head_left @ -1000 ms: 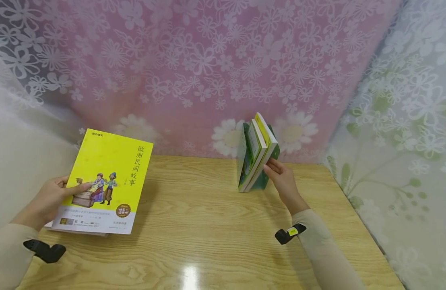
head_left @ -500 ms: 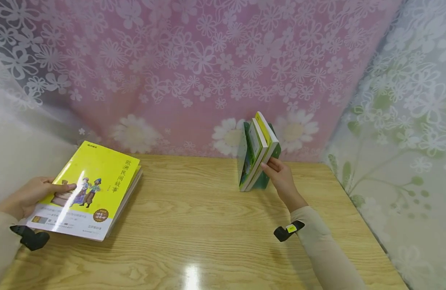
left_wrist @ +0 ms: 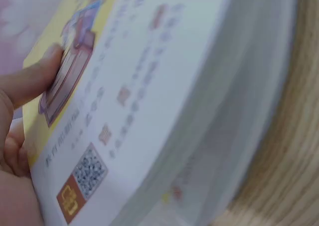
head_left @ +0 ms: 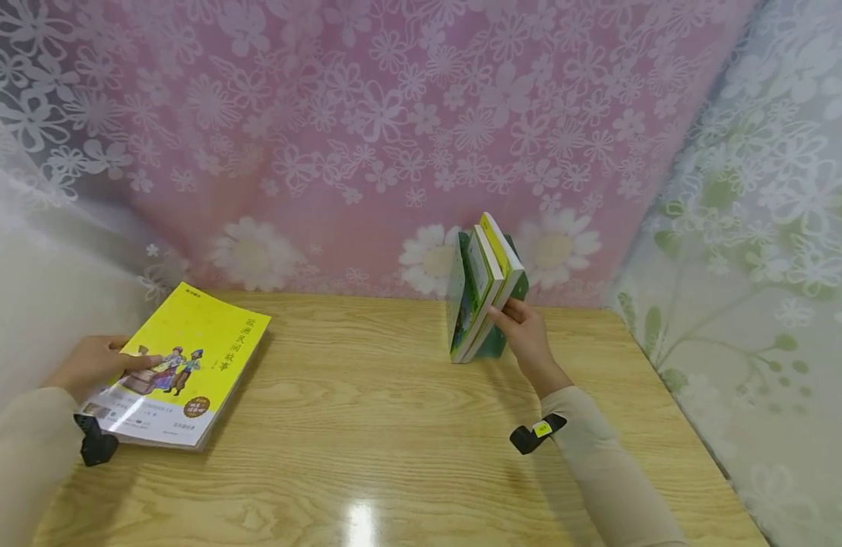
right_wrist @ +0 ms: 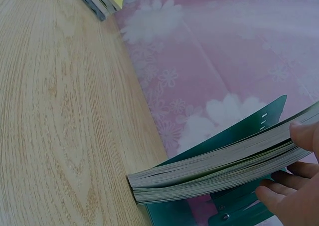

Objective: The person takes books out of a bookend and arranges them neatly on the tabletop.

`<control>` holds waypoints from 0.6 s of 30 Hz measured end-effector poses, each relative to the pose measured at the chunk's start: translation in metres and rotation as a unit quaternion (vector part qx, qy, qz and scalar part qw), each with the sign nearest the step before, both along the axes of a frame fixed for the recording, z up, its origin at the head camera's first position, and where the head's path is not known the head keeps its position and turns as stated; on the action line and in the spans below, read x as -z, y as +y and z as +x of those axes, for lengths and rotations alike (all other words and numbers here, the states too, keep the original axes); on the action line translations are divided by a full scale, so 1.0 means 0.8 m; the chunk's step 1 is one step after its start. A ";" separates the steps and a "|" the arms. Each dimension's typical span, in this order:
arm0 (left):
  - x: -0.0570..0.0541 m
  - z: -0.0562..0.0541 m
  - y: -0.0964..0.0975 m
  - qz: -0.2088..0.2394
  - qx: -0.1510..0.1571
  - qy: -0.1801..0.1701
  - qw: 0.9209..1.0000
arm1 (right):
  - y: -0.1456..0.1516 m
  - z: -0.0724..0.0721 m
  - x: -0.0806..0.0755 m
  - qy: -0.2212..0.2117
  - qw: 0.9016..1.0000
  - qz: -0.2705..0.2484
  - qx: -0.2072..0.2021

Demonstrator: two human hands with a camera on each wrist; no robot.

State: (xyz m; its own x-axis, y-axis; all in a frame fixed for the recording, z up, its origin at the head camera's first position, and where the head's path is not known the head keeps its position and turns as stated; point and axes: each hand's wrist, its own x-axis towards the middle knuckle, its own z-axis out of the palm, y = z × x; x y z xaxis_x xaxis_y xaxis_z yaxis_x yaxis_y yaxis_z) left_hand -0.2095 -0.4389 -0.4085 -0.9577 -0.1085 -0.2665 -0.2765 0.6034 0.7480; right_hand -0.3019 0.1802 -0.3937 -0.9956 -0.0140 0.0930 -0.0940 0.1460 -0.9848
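Note:
At the table's left, my left hand (head_left: 96, 368) grips a yellow storybook (head_left: 209, 334), thumb across the cover picture. The book lies tilted low over the table; in the left wrist view the pale pages of another book (left_wrist: 219, 161) show under its white lower cover (left_wrist: 144, 86). Toward the back right, two books (head_left: 485, 296) stand leaning in a green metal bookend (head_left: 457, 281). My right hand (head_left: 527, 338) holds the books at their near edge. In the right wrist view the thumb (right_wrist: 301, 135) is on one side of the page edges (right_wrist: 224, 161) and the fingers on the other.
The wooden table (head_left: 366, 425) meets a pink flowered curtain (head_left: 366, 152) at the back. Pale flowered cloth (head_left: 770, 266) hangs along the right side, and a whitish sheet (head_left: 52, 281) along the left.
My left hand has lowered the yellow storybook from a raised, facing tilt to a flatter one near the table. My right hand stays at the two books, nearly still.

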 end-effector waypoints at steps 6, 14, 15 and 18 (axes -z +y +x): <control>0.013 0.003 -0.001 -0.032 -0.020 -0.008 0.999 | -0.004 -0.001 0.001 0.000 1.000 0.000 0.007; 0.028 0.003 -0.005 -0.058 -0.033 -0.008 0.998 | -0.005 -0.002 0.004 0.008 1.000 0.004 0.018; 0.030 0.003 -0.005 -0.072 -0.033 -0.004 0.997 | -0.005 -0.003 0.005 0.008 1.000 0.007 0.017; 0.033 0.005 -0.006 -0.112 -0.033 0.005 0.993 | -0.005 -0.005 0.007 0.007 1.000 0.015 0.019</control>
